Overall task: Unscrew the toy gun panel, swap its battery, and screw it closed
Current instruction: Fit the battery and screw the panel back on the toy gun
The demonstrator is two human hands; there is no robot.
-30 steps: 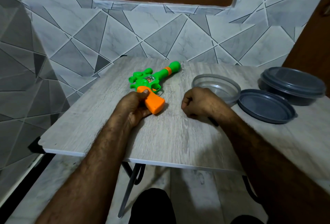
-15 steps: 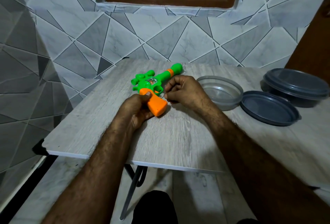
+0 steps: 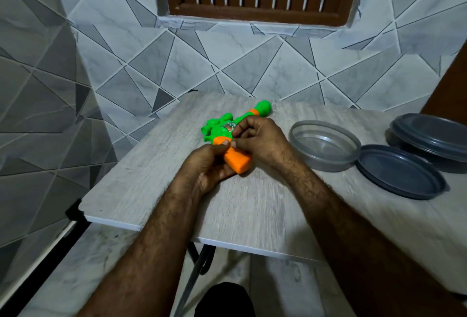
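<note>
A toy gun point(image 3: 239, 164) with a green body and an orange grip lies on the wooden table point(image 3: 252, 205), its muzzle pointing away toward the wall. My left hand point(image 3: 206, 168) wraps around the orange grip from the left, thumb on top. My right hand point(image 3: 260, 139) covers the middle of the gun with its fingers curled. Its thumb and forefinger pinch at the top of the grip, right beside my left thumb. Whether something small sits between those fingers is hidden.
To the right of the gun stands a clear round container point(image 3: 326, 163), open. A dark grey lid point(image 3: 399, 176) lies beside it, and a second container point(image 3: 429, 136) with its lid on stands behind. A tiled wall rises behind the table. The table's front edge is close to my body.
My right hand has moved left from the bare table onto the gun and now pinches at the grip. My left hand has kept its hold on the grip.
</note>
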